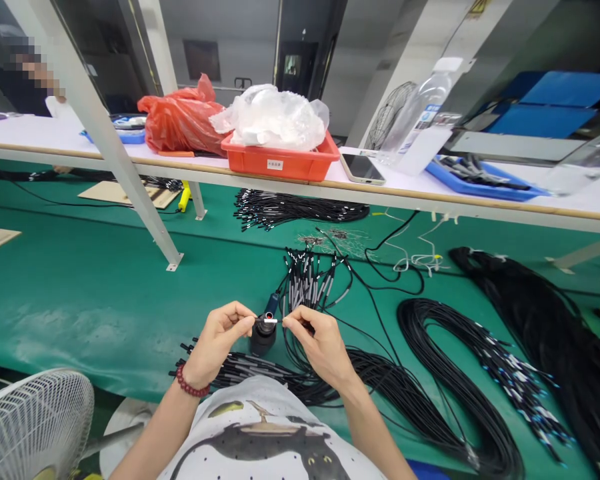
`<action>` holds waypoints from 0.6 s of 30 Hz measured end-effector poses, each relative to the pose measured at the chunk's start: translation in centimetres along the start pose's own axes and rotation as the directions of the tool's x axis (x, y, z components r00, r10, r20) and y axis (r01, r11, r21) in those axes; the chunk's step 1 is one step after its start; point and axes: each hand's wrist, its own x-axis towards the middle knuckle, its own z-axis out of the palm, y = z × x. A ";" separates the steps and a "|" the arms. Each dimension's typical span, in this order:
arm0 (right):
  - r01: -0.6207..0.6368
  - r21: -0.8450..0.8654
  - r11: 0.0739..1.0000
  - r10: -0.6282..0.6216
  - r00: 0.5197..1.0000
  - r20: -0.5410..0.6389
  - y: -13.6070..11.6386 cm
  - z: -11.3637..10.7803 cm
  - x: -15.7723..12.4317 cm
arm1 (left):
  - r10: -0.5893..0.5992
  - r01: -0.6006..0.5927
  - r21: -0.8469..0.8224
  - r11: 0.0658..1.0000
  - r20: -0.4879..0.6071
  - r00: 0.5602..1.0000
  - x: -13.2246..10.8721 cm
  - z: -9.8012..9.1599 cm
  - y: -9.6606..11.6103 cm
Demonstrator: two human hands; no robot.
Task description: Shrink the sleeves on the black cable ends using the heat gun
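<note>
A thin black cable with a short white sleeve point(271, 321) is stretched level between my two hands. My left hand point(221, 339) pinches it on the left of the sleeve, and my right hand point(324, 343) pinches it on the right. Directly below the sleeve stands a black tool point(263, 342) that looks like a heat gun, with a reddish opening facing up. Beside my right hand, a bundle of cable ends with grey sleeves point(307, 283) fans out on the green mat. More black cables point(250, 367) lie under my forearms.
Coiled black cables point(445, 320) lie to the right on the green mat point(105, 293). Across the back, a raised shelf point(175, 167) carries a red tray point(280, 162), a phone point(363, 169), a bottle point(425, 107) and a blue tray point(485, 180). A fan point(35, 423) stands at lower left.
</note>
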 end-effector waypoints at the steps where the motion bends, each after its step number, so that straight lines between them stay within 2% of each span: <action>1: -0.013 0.009 1.000 0.013 1.000 -0.001 0.1 0.1 0.1 | -0.021 0.021 -0.054 0.998 0.013 1.000 0.0 0.1 0.0; 4: -0.036 0.015 0.999 0.036 0.999 -0.007 0.4 0.2 0.2 | -0.058 0.061 -0.100 0.993 0.030 0.998 -0.1 0.3 0.0; 8: -0.021 0.013 1.000 0.021 1.000 -0.010 0.3 0.0 0.2 | -0.021 0.022 0.064 0.998 -0.024 0.999 0.1 0.4 0.3; 12: 0.010 -0.009 1.000 -0.010 1.000 -0.001 0.2 -0.1 0.4 | 0.015 -0.009 0.130 0.991 -0.048 0.999 0.3 0.4 0.4; 18: 0.016 -0.056 0.998 -0.017 1.000 -0.016 0.4 0.2 0.6 | 0.097 -0.065 0.246 0.967 -0.117 0.988 0.7 0.1 -0.9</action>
